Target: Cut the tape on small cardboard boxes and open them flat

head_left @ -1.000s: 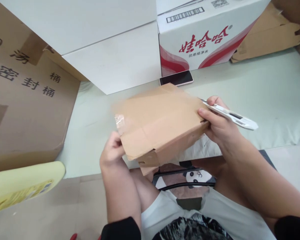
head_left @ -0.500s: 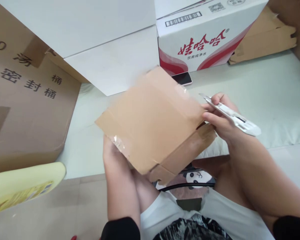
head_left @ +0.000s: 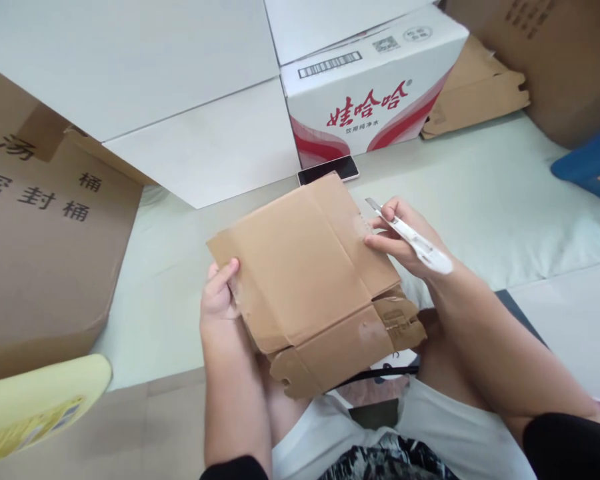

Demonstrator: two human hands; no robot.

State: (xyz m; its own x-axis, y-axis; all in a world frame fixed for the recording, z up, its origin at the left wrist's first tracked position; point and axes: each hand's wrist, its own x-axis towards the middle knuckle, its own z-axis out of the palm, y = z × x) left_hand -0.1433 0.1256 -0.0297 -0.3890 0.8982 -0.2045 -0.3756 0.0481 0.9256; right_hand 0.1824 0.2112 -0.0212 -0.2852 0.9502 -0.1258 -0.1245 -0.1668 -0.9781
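Clamping the left edge of the cardboard box (head_left: 300, 267) between thumb and fingers, the left hand (head_left: 220, 295) supports it opposite the right hand (head_left: 421, 223), whose fingers hold the utility knife (head_left: 414, 243), blade exposed, beside the box's right edge. Beyond both sets of fingertips, a phone (head_left: 330, 171) lies at the foot of the red-lettered carton (head_left: 370, 137). Outward from the left fingers stands a large brown carton (head_left: 55, 267); outward from the right, a blue object (head_left: 590, 163).

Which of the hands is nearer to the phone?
Right. The right hand, with the white cutter, is below and right of the phone in view; the left hand is farther off, down and left, gripping the cardboard.
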